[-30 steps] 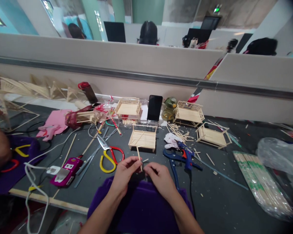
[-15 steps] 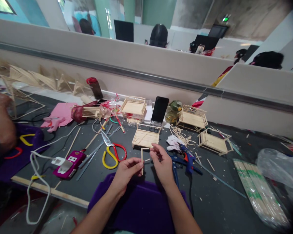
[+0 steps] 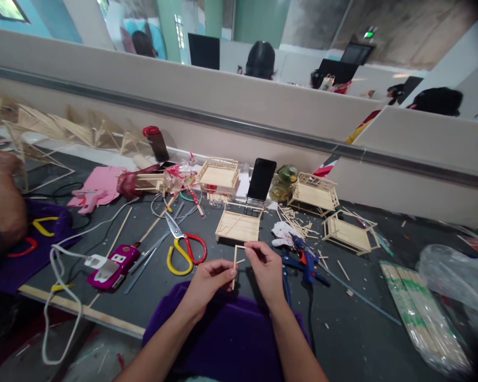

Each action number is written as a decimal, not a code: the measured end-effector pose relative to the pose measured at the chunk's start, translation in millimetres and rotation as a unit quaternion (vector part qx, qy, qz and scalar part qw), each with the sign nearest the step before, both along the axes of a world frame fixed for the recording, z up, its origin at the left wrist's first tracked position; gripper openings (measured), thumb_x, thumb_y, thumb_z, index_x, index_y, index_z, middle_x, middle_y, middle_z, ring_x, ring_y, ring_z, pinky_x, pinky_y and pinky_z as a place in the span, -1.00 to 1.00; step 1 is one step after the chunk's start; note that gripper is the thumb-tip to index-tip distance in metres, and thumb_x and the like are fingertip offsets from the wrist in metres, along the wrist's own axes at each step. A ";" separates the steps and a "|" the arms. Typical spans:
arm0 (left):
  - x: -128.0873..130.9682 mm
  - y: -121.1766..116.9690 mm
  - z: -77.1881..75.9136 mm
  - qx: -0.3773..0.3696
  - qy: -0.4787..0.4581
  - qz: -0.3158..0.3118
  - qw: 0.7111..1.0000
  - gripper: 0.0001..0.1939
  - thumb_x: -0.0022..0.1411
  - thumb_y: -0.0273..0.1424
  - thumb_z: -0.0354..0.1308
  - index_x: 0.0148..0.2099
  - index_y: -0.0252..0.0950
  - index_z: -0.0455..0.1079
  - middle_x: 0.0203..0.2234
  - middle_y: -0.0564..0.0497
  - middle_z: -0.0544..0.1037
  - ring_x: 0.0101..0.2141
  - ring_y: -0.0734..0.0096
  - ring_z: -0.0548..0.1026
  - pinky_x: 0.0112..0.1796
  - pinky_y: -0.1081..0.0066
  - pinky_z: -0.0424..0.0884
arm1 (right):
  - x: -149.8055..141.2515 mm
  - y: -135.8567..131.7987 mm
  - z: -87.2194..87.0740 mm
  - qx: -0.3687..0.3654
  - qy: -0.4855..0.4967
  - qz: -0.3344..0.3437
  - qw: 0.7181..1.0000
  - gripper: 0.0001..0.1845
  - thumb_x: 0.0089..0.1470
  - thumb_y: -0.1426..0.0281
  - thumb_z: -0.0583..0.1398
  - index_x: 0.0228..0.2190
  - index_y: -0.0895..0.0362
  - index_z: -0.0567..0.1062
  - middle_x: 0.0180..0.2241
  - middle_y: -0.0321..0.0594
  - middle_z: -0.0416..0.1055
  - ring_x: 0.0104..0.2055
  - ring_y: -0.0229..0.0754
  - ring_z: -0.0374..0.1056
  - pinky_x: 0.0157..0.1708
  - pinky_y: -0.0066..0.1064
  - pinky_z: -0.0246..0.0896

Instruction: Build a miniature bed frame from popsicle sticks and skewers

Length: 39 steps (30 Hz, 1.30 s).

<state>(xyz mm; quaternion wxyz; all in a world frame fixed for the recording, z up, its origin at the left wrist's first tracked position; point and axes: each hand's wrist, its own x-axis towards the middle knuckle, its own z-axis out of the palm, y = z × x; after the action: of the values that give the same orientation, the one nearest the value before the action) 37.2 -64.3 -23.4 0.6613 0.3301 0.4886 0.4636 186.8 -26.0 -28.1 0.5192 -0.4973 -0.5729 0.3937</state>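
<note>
My left hand [image 3: 210,282] pinches a thin wooden stick [image 3: 235,259] that stands nearly upright between thumb and fingers. At its top a short wooden stick [image 3: 240,246] meets it at a right angle, and my right hand [image 3: 266,271] pinches that piece's far end. Whether the two are glued is too small to tell. Just beyond my hands stands a small wooden bed-like model [image 3: 238,227] with loose sticks on it. Scissors [image 3: 177,233] with one red and one yellow handle lie left of it. To the right rests a blue glue gun [image 3: 308,262].
A purple cloth [image 3: 223,334] lies before me. Behind are more stick models [image 3: 219,175], a phone [image 3: 262,180] on a stand and bottles [image 3: 156,143]. A magenta power adapter [image 3: 113,267] with white cables sits left, packaged sticks [image 3: 422,313] right. Another person's arm [image 3: 3,201] is at far left.
My right hand has come up and brought a short stick to the top of the upright one, forming a corner. My left hand keeps its stick. The view has shifted slightly.
</note>
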 end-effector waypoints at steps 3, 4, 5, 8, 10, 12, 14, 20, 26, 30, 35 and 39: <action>0.4 0.1 0.4 0.001 0.003 -0.004 1.000 -0.72 -0.05 -0.25 0.39 -0.33 -0.35 0.53 -0.64 0.06 0.47 -0.59 0.51 0.38 -0.48 0.49 0.32 | 2.0 0.1 -1.5 0.008 -0.014 -0.004 1.000 -0.82 0.11 0.33 0.17 -0.33 0.14 0.55 -0.35 -0.20 0.52 -0.32 -0.18 0.39 -0.31 -0.39 0.28; 0.6 0.1 0.5 0.001 0.003 -0.005 1.000 -0.72 -0.05 -0.25 0.39 -0.33 -0.35 0.54 -0.64 0.07 0.47 -0.59 0.51 0.38 -0.48 0.49 0.32 | 2.5 0.1 -2.0 0.010 -0.018 -0.006 1.000 -0.82 0.12 0.34 0.17 -0.34 0.14 0.55 -0.35 -0.20 0.52 -0.32 -0.19 0.39 -0.31 -0.39 0.27; 0.8 0.1 0.6 0.002 0.004 -0.007 1.000 -0.72 -0.04 -0.25 0.38 -0.33 -0.35 0.54 -0.64 0.07 0.47 -0.59 0.51 0.38 -0.48 0.49 0.32 | 2.9 -0.1 -2.5 0.011 -0.021 -0.007 1.000 -0.83 0.11 0.34 0.17 -0.34 0.14 0.55 -0.36 -0.20 0.51 -0.32 -0.19 0.39 -0.31 -0.40 0.27; 1.7 -0.1 1.1 0.002 0.006 -0.010 1.000 -0.73 -0.04 -0.25 0.38 -0.34 -0.35 0.54 -0.64 0.07 0.47 -0.59 0.51 0.38 -0.48 0.49 0.31 | 3.3 -0.6 -3.3 0.014 -0.025 -0.009 1.000 -0.83 0.11 0.35 0.18 -0.34 0.14 0.55 -0.36 -0.21 0.51 -0.32 -0.19 0.39 -0.30 -0.40 0.26; 2.1 0.0 1.5 0.001 0.007 -0.011 1.000 -0.73 -0.03 -0.26 0.38 -0.33 -0.35 0.54 -0.64 0.07 0.47 -0.58 0.52 0.38 -0.47 0.49 0.31 | 3.5 -0.7 -3.6 0.013 -0.025 -0.009 1.000 -0.83 0.11 0.35 0.18 -0.35 0.14 0.56 -0.36 -0.21 0.51 -0.32 -0.19 0.38 -0.30 -0.40 0.25; 2.0 0.3 1.5 0.000 0.005 -0.010 1.000 -0.73 -0.03 -0.26 0.38 -0.33 -0.36 0.54 -0.63 0.07 0.47 -0.58 0.53 0.37 -0.47 0.50 0.32 | 4.6 -0.5 -4.2 0.003 -0.015 -0.007 1.000 -0.82 0.11 0.33 0.18 -0.32 0.14 0.56 -0.34 -0.20 0.52 -0.32 -0.19 0.39 -0.31 -0.40 0.26; 0.9 1.0 0.7 -0.002 0.002 -0.006 1.000 -0.72 -0.03 -0.26 0.39 -0.33 -0.36 0.53 -0.63 0.06 0.47 -0.58 0.53 0.37 -0.48 0.51 0.32 | 7.2 0.1 -5.7 -0.018 -0.002 -0.008 1.000 -0.76 0.12 0.29 0.18 -0.22 0.15 0.54 -0.35 -0.20 0.52 -0.37 -0.20 0.38 -0.37 -0.41 0.26; -5.6 3.1 -9.3 -0.033 -0.019 0.021 0.999 -0.66 -0.03 -0.23 0.39 -0.25 -0.37 0.53 -0.59 0.04 0.50 -0.58 0.51 0.42 -0.48 0.49 0.39 | 15.2 -1.2 -21.1 0.027 -0.159 0.036 0.986 -0.77 0.19 0.39 0.10 -0.26 0.13 0.56 -0.30 -0.16 0.50 -0.26 -0.16 0.39 -0.23 -0.36 0.27; -9.3 5.0 -19.4 -0.042 -0.040 0.046 0.997 -0.63 0.00 -0.24 0.37 -0.17 -0.35 0.52 -0.52 0.03 0.51 -0.56 0.55 0.43 -0.49 0.50 0.43 | 6.0 -4.6 -45.2 0.054 -0.434 0.096 0.894 -0.74 0.16 0.56 0.09 -0.25 0.10 0.56 -0.25 -0.10 0.43 -0.16 -0.09 0.29 -0.23 -0.37 0.21; -9.2 5.9 -23.1 -0.044 -0.042 0.055 0.997 -0.63 0.01 -0.24 0.37 -0.17 -0.36 0.51 -0.50 0.02 0.51 -0.54 0.53 0.43 -0.49 0.50 0.45 | 4.8 -3.5 -49.6 0.042 -0.501 0.086 0.860 -0.80 0.17 0.54 0.11 -0.34 0.10 0.53 -0.28 -0.11 0.41 -0.17 -0.08 0.27 -0.27 -0.38 0.17; -0.3 5.9 -26.6 -0.032 -0.026 0.066 0.997 -0.69 -0.02 -0.25 0.38 -0.29 -0.36 0.49 -0.52 0.05 0.47 -0.51 0.53 0.42 -0.48 0.51 0.45 | 11.4 -14.4 -34.8 0.030 -0.429 0.083 0.899 -0.82 0.19 0.54 0.08 -0.35 0.12 0.47 -0.37 -0.18 0.41 -0.27 -0.12 0.30 -0.28 -0.37 0.14; 13.0 7.2 -29.6 -0.024 -0.032 0.077 0.996 -0.70 -0.03 -0.24 0.38 -0.34 -0.35 0.47 -0.50 0.06 0.46 -0.48 0.53 0.41 -0.44 0.50 0.47 | 14.5 -27.8 -16.8 0.031 -0.271 0.074 0.959 -0.84 0.16 0.52 0.11 -0.35 0.10 0.48 -0.38 -0.26 0.39 -0.29 -0.21 0.32 -0.28 -0.44 0.15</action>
<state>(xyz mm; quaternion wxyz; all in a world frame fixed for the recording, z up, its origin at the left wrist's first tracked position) 50.2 -57.1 -53.0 0.6468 0.2604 0.5025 0.5112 201.3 -53.8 -45.0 0.3290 -0.5253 -0.7391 0.2637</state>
